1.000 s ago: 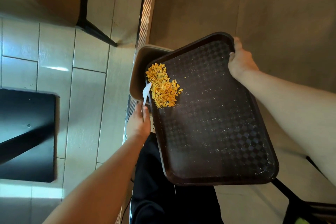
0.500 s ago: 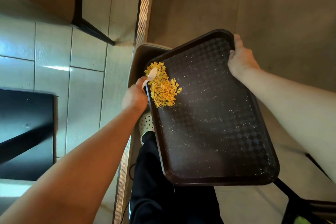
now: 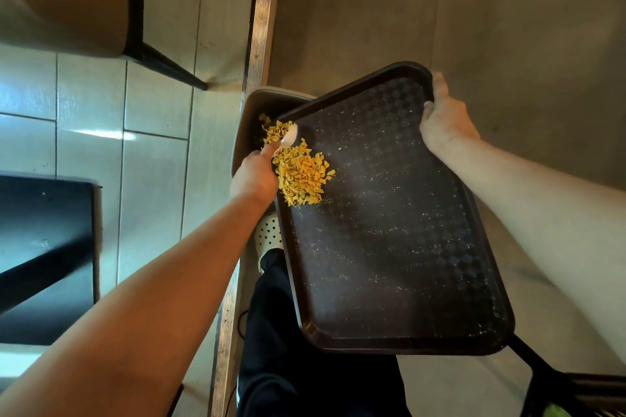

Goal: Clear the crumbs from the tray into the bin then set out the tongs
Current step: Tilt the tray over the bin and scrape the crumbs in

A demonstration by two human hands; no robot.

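A dark brown tray (image 3: 389, 230) is tilted over a beige bin (image 3: 250, 112) on the floor. My right hand (image 3: 443, 118) grips the tray's far right rim. A heap of yellow crumbs (image 3: 299, 173) lies at the tray's left edge, and some crumbs spill over that edge above the bin. My left hand (image 3: 254, 176) holds a white plastic spoon (image 3: 289, 138) whose bowl rests in the top of the heap. Fine pale specks dot the rest of the tray. No tongs are in view.
A metal floor strip (image 3: 262, 27) runs between glossy tiles on the left and matte floor on the right. A table with black legs (image 3: 162, 61) stands at top left, a black surface (image 3: 44, 247) at left. My dark trousers and a perforated white shoe (image 3: 267, 237) are below the tray.
My left hand has moved up along the tray's left edge with the spoon, pushing the top of the crumb heap toward the bin. Some crumbs now hang over the rim.
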